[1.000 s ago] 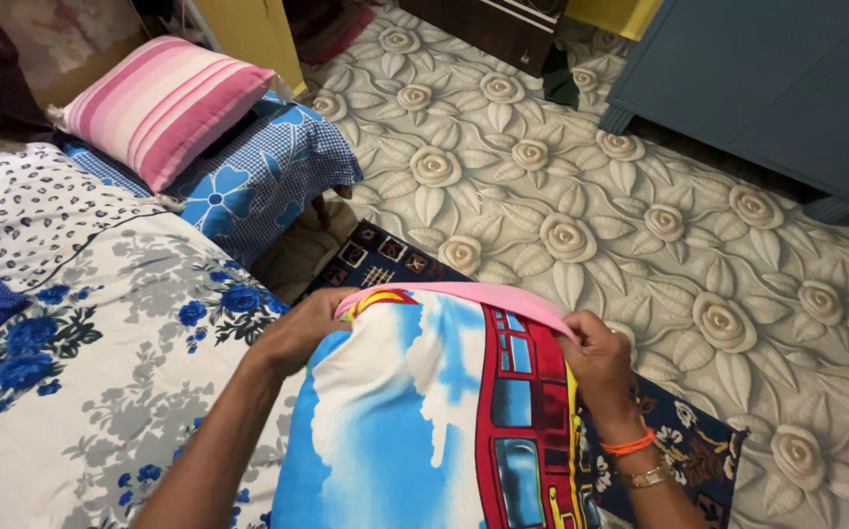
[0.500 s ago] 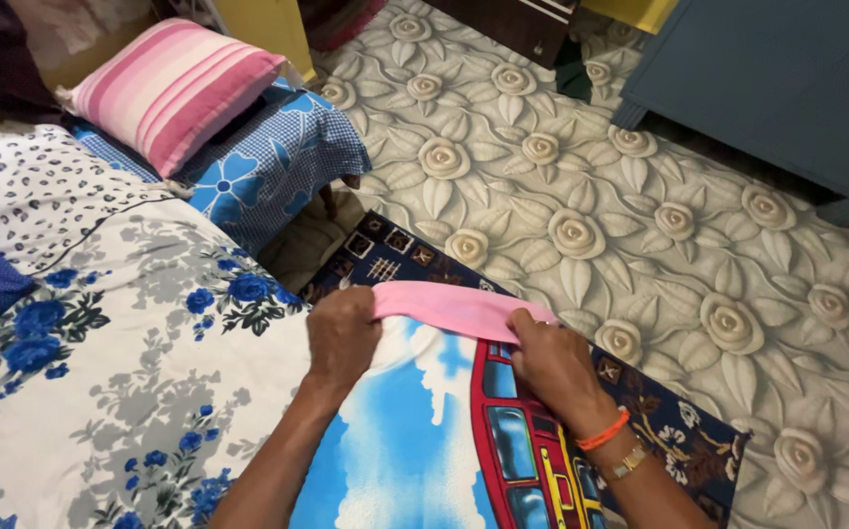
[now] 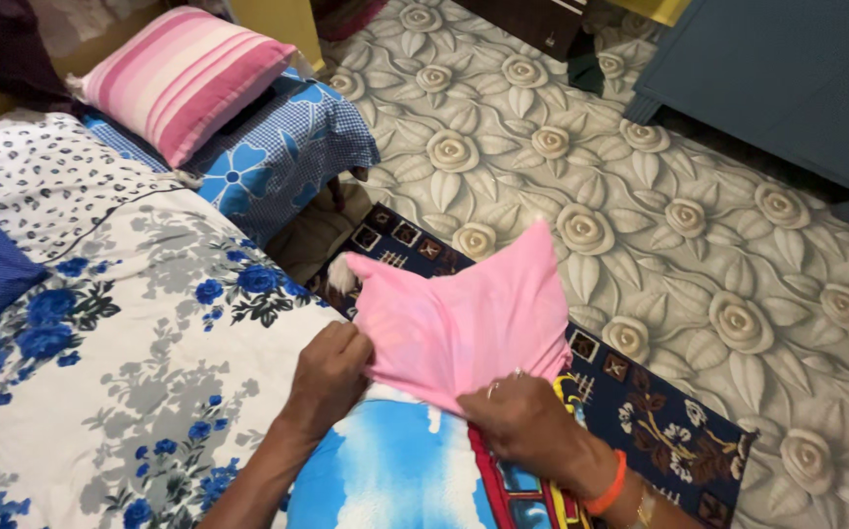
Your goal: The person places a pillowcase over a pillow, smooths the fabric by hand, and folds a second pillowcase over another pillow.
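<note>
Head view shows us both hands at the near edge of the bed, working on a pillow with a blue-sky and red print [image 3: 395,480] that lies half on the floral bedsheet [image 3: 121,372]; our left hand [image 3: 331,367] is closed on the near left edge of the pink fabric [image 3: 464,313], fingers curled over it; our right hand [image 3: 522,421] is pressed on the fabric's near right edge, fingers bent and pinching it, an orange band at the wrist; the pink fabric stands up from the pillow's far end, its two corners pointing away from us over the dark patterned rug [image 3: 660,421]; to the far left a pink striped pillow [image 3: 185,78] rests on a blue flowered cushion [image 3: 278,162], well apart from the hands; right of the rug the rose-patterned floor [image 3: 718,245] lies open up to the blue cabinet [image 3: 797,88] at the far right.
</note>
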